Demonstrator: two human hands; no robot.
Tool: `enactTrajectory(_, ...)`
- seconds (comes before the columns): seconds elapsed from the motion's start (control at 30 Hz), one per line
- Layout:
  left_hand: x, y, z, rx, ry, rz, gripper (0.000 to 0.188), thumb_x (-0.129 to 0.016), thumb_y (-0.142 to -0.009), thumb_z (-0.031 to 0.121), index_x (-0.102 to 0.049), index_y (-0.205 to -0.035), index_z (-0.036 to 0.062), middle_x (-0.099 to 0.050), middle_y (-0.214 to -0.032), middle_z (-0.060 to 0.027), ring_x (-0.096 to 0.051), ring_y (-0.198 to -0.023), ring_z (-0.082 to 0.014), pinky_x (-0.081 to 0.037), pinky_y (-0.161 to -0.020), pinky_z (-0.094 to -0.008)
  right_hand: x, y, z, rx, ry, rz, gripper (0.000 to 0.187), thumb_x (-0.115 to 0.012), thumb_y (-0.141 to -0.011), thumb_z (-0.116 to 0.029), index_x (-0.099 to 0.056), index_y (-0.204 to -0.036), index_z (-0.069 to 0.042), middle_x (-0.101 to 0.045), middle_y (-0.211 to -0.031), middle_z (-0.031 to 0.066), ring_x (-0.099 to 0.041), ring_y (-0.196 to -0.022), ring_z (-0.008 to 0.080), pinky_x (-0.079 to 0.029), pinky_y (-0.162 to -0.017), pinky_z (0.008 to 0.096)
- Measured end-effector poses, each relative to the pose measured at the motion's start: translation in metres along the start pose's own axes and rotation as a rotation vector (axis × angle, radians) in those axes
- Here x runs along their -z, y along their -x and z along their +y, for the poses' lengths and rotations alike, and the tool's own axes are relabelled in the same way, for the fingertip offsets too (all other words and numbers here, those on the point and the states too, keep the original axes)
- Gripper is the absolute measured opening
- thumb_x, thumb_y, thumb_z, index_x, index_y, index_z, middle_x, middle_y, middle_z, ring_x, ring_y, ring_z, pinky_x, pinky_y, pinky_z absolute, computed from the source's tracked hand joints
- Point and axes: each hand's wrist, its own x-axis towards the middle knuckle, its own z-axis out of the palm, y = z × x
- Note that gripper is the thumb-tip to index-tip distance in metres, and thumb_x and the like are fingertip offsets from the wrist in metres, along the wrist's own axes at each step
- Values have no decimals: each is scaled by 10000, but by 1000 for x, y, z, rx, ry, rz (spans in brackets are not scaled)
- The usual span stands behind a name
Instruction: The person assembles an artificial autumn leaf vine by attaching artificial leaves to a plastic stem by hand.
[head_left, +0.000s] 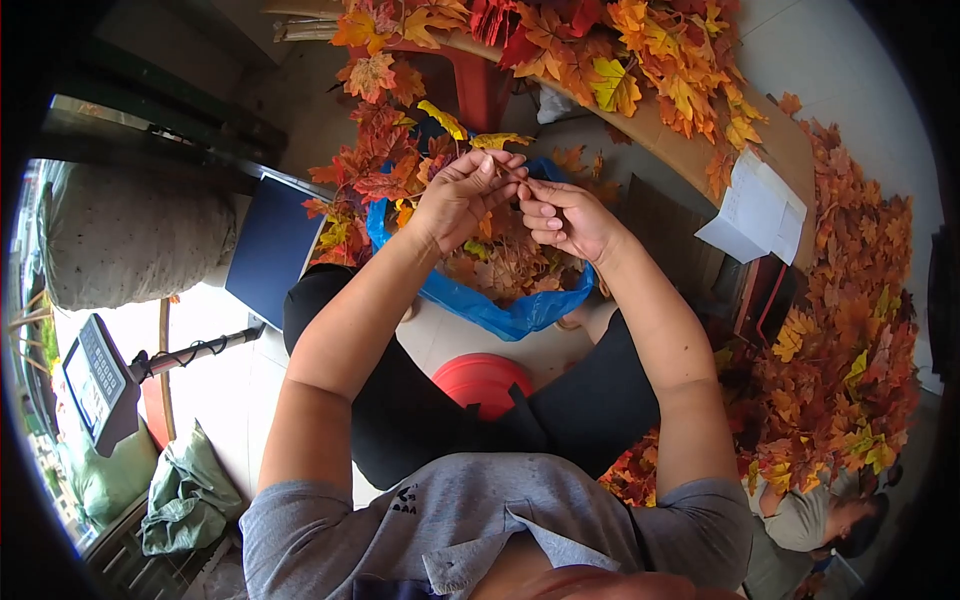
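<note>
Both my hands meet above a blue plastic bag (515, 318) that holds artificial maple leaves. My left hand (462, 200) is closed, thumb and fingers pinching a thin maple leaf stem (512, 172). Close against it, my right hand (570, 220) pinches the same stem between thumb and forefinger, its other fingers curled. Yellow leaves (500, 141) stick out just beyond my left hand. A trail of orange and red maple leaves (375, 165) hangs to the left of my hands and over the bag's rim. My fingers partly hide the stem.
A curved cardboard-topped table (640, 125) carries maple leaf garlands (650, 50) and a folded white paper (760, 210). A big leaf heap (860, 300) lies right. At left stand a scale display (100, 385) and stuffed sack (135, 235). A red stool (483, 383) is below; another person (820, 515) sits lower right.
</note>
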Motion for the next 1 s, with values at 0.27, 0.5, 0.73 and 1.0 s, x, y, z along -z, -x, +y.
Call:
enactTrajectory(0.27, 7, 0, 15, -51, 25, 144, 179, -516, -936, 192, -571, -1004, 35, -612, -1096, -99, -588, -1043, -224, -463, -925, -361, -12, 0, 4, -7, 295, 75, 179, -517, -939, -182, -535, -1033, -31, -492, -745, -22, -446, -582, 41, -334, -473, 155)
enactTrajectory(0.5, 6, 1, 13, -20, -113, 326, 193, -580, -907, 228, -586, -984, 51, -645, -1004, -91, -622, -969, -193, -505, -840, -322, -16, -14, 22, 21, 869, 168, 195, -526, -940, -215, -558, -1031, -46, -638, -827, 33, -526, -597, 53, -422, -507, 187)
enactTrajectory(0.73, 2, 4, 13, 4, -201, 227, 248, -541, -931, 229, -576, -1079, 33, -631, -1062, -94, -609, -1009, -197, -483, -897, -333, -16, -4, -1, 114, 1208, 236, 265, -527, -940, -281, -592, -1013, -35, -631, -825, 19, -584, -691, 97, -480, -590, 243)
enactTrajectory(1.0, 6, 11, 23, -20, -283, 269, 220, -563, -918, 229, -616, -1023, 43, -651, -1033, -92, -619, -993, -189, -479, -875, -315, 41, 45, -186, 1151, 894, 1032, 195, -538, -916, -142, -588, -1029, 10, -637, -904, 68, -598, -733, 101, -468, -620, 225)
